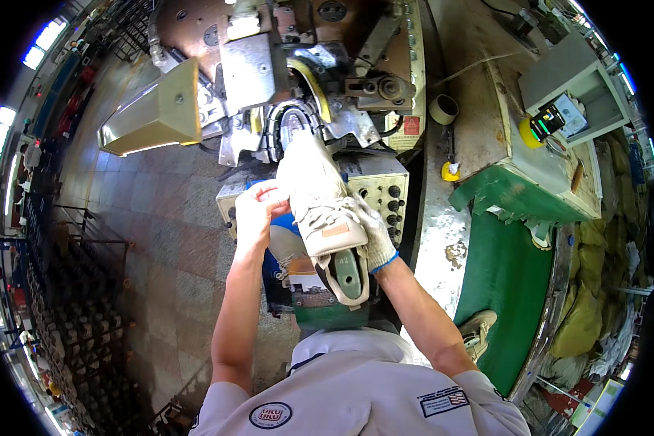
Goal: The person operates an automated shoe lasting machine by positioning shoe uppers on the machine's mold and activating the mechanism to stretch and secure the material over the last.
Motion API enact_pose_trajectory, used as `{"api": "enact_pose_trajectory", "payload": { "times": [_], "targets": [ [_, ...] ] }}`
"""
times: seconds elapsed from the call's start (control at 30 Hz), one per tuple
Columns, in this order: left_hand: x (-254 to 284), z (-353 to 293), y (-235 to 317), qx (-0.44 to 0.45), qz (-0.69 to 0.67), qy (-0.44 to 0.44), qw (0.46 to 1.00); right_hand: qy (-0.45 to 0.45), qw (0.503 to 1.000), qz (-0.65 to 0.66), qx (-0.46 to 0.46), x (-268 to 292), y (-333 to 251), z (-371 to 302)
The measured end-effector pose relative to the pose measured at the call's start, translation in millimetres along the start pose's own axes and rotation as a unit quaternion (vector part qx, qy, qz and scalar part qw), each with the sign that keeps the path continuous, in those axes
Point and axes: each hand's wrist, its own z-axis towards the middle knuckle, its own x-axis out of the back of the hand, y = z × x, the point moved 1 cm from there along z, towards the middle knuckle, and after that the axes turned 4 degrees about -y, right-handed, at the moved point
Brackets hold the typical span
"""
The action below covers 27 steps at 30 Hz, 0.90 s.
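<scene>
A beige lace-up shoe upper (311, 174) sits over a green shoe last (349, 275), whose top shows at the heel end nearest me. The toe points away, into the curved black jaw of a metal shoemaking machine (248, 69). My left hand (256, 211), bare, pinches at the shoe's left edge with thumb and fingers. On the other side my right hand (375, 234), in a pale knit glove with a blue cuff, grips the shoe near the laces; its fingertips are partly hidden. Below my left hand, another beige shoe (286, 256) is partly covered.
A control box with black knobs (394, 206) stands under the machine. To the right, a green conveyor belt (505, 291) carries a shoe (478, 333) beside a worn workbench (479, 94) with a tape roll (443, 109). Racks of shoes (87, 341) stand at left.
</scene>
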Motion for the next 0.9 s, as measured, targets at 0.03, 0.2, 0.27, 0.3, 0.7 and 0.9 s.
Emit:
{"api": "enact_pose_trajectory", "payload": {
  "times": [0.03,0.2,0.27,0.3,0.7,0.9],
  "targets": [
    [3,4,4,-0.020,-0.002,0.013,1.000,0.000,1.000,-0.010,0.011,-6,1,9],
    [6,21,21,-0.065,-0.042,0.068,0.995,-0.008,0.998,-0.001,0.055,-25,1,49],
    [5,28,22,-0.091,-0.085,0.058,0.990,0.000,0.997,-0.012,0.080,-27,3,65],
    [4,30,21,-0.104,-0.106,0.053,0.988,-0.001,0.997,0.006,0.082,-28,4,73],
    [-7,27,-54,0.082,-0.234,-0.037,0.968,0.065,0.993,0.016,0.097,-15,35,94],
    [-6,35,-63,-0.010,-0.157,-0.027,0.987,0.092,0.992,0.010,0.089,-7,40,101]
  ]
}}
